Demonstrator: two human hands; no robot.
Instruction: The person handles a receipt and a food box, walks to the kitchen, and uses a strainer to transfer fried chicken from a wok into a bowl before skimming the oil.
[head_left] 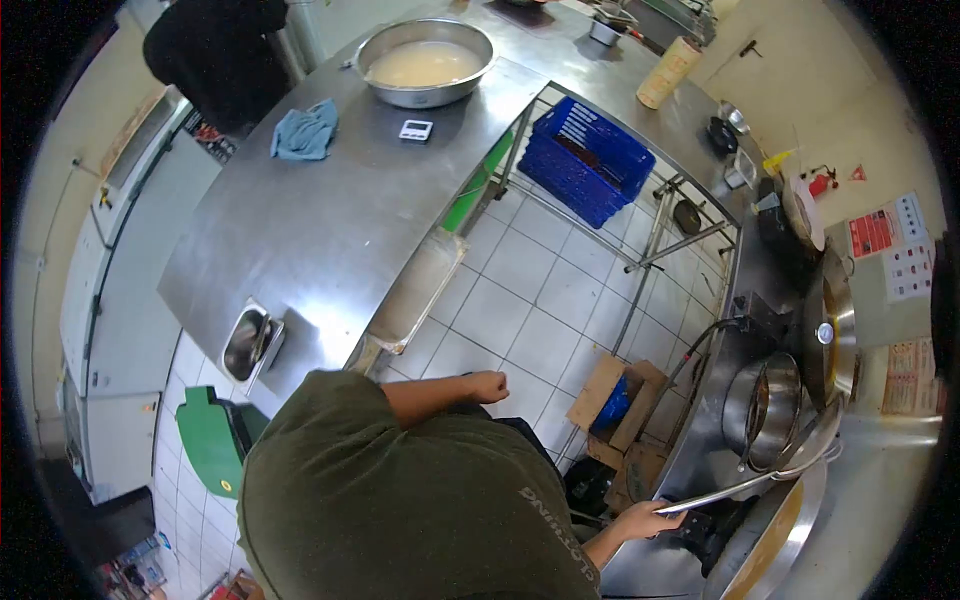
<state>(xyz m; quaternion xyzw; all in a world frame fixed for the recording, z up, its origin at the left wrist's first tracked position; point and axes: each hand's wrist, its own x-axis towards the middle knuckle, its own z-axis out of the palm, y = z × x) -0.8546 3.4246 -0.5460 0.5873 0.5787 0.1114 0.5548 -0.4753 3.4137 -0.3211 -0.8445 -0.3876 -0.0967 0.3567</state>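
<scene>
The stove work looks midway: the wok (775, 545) holds yellowish liquid, and the long-handled ladle (740, 487) is raised across its rim, bowl beside the steel pot (765, 410). The right hand (645, 520) reaches out low, fingers wrapped round the handle's end. The left hand (490, 385) is a closed fist, apparently empty.
</scene>
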